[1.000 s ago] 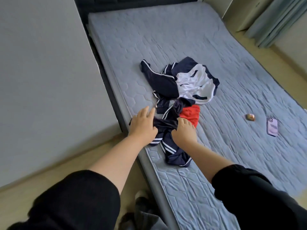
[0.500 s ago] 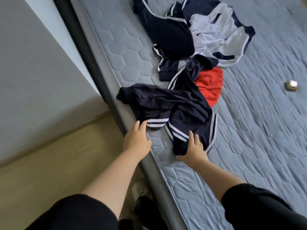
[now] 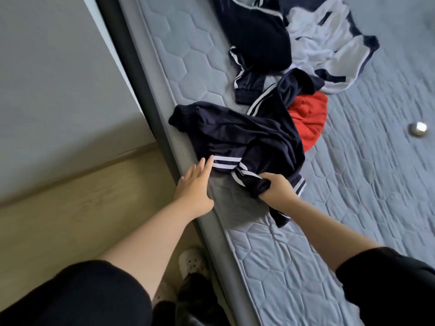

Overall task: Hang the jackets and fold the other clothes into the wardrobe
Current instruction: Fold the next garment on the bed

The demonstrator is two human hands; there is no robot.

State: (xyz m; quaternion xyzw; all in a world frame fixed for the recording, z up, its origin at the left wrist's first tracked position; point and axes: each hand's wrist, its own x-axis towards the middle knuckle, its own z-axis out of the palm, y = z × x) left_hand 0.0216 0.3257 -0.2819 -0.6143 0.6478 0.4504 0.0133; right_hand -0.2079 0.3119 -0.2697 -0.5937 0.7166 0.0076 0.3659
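At near edge of bed (image 3: 294,267), head-cam view looking down: navy pants (image 3: 247,135) w/ white side stripes lie crumpled, one cuffed end right at the mattress edge. R hand (image 3: 276,189) now grips a bunch of the striped fabric, fingers curled round it, raising it slightly off the bed. Half a sec ago that hand lay flat on the cloth. L hand (image 3: 195,187) is open as before, fingers straight, tips touching the white-striped band. Pants also sit nearer the person than 1 sec ago, pulled partly clear of the pile.

Prob. meaning: pants chosen as first item to straighten & fold. Nothing folded or hung yet.

Behind: red garment (image 3: 308,123) partly under the pants. Jacket (image 3: 329,48), white & navy, lies farther up the bed beside another navy piece (image 3: 256,34). Small shiny round obj (image 3: 418,130) at right. Wardrobe not clearly in view.

No brand, label or readable text; just plain white stripes.
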